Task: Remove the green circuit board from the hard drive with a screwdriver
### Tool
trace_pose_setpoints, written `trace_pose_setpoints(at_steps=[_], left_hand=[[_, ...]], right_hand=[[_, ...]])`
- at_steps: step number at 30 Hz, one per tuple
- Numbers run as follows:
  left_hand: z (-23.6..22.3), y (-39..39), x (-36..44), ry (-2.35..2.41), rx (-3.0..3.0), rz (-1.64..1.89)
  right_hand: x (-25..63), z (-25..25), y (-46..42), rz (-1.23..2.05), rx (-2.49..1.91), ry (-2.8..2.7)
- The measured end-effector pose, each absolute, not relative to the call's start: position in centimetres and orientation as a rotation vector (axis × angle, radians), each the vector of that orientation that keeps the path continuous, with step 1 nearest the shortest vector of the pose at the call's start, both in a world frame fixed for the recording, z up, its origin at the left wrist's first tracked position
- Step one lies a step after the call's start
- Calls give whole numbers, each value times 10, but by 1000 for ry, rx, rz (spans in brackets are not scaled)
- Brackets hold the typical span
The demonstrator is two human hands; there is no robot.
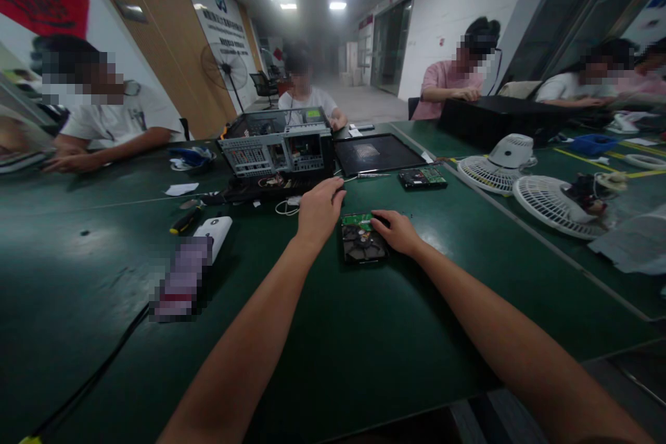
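A hard drive (363, 248) lies on the green table in front of me, its green circuit board facing up at the far end. My right hand (399, 230) is at the drive's upper right, thumb and fingers closed over that edge and the board. Just left of the drive, my left hand (319, 209) hovers with its fingers stretched forward and nothing visible in it. Beyond it stands an opened computer case (281, 152), and a white cable (288, 205) lies close by. A second hard drive (422, 178) rests farther right, near a screwdriver (370, 175).
A black panel (379, 152) lies beside the case. To the left are a phone (184, 274) and a yellow-black screwdriver (186, 220). White fan parts (554, 205) sit at right, past a table seam. Several people sit around the table, one behind a black case (499, 118).
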State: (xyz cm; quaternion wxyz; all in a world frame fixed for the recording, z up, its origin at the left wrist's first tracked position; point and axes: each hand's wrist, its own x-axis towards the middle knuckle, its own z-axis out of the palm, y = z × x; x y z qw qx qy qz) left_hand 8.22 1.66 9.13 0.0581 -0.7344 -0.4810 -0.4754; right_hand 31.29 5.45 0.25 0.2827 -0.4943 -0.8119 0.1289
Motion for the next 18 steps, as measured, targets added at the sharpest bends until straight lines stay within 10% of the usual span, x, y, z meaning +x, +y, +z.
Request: trace_pose_setpoints(at_steps=[18], left_hand=[[90,15,84,-1591,-2162,-1534]], right_hand=[[313,3,55,351,-1325,-2182]])
